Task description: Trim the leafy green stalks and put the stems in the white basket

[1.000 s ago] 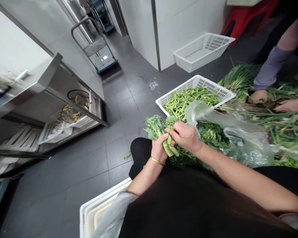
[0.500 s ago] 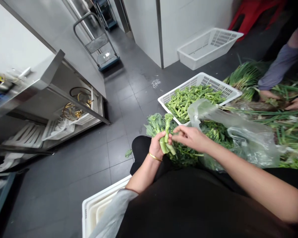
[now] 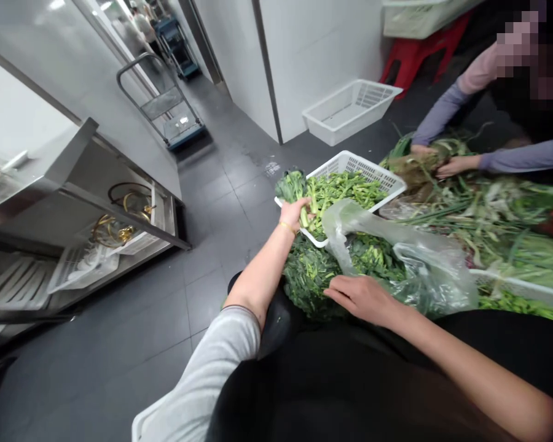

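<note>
Half a second ago both hands were meeting over one bunch of green stalks near the lap; now they are working apart, which reads as one trimmed bunch being delivered while the next is being sought.

At the frame's centre, the left hand (image 3: 296,213) is reaching out over the near rim of the white perforated plastic basket of cut green stalks (image 3: 383,174), its fingers clenched around a small bunch of leafy green broccoli-like stems (image 3: 293,186), the stems upright above the basket's corner.

Lower and to the right, the right hand (image 3: 360,297) is lying flat and released, grasping nothing, on the dark green heap of untrimmed leafy stems (image 3: 311,274) spilling from a clear plastic bag (image 3: 410,261).

Upper right, a co-worker's two hands (image 3: 449,166) are sorting long green onions (image 3: 479,209).

Counted: two white baskets, the second an empty white plastic basket (image 3: 350,110) above centre; one bag; four hands.
</note>
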The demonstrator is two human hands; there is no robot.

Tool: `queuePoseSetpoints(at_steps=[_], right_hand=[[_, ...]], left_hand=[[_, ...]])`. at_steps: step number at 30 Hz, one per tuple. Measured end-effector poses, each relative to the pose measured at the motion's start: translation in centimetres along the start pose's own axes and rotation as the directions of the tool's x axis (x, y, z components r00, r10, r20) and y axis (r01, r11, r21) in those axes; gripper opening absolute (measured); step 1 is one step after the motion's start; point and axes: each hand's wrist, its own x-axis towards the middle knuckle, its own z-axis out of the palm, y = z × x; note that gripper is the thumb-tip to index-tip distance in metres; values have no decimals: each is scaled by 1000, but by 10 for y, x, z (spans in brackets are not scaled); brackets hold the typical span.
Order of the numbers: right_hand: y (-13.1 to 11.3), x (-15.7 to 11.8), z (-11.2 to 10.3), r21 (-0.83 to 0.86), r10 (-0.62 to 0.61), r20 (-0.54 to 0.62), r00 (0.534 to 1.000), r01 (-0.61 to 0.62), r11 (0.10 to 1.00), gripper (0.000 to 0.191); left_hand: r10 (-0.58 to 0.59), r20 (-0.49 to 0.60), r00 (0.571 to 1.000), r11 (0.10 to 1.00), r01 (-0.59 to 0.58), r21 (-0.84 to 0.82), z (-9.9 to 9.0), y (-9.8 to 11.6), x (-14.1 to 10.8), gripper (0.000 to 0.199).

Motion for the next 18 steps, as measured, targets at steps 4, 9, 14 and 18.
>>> queuePoseSetpoints(at_steps=[4, 9, 14, 18], right_hand=[[8, 5, -19, 154, 253, 39, 967, -256, 954, 20], [33, 35, -22, 575, 551, 66, 832, -483, 660, 40], [18, 70, 9, 732, 410, 279, 869, -468, 495, 35], [-5, 71, 21, 763, 329, 466, 822, -561, 322, 32]], left_hand=[[-11, 161, 987, 1000, 7, 24, 17, 13, -1, 2], [-176, 349, 920, 984, 172, 44, -47, -45, -81, 34], [-148, 363, 920, 980, 186, -72, -88, -76, -119, 38], [-99, 386, 917, 986, 142, -84, -101, -76, -120, 38]])
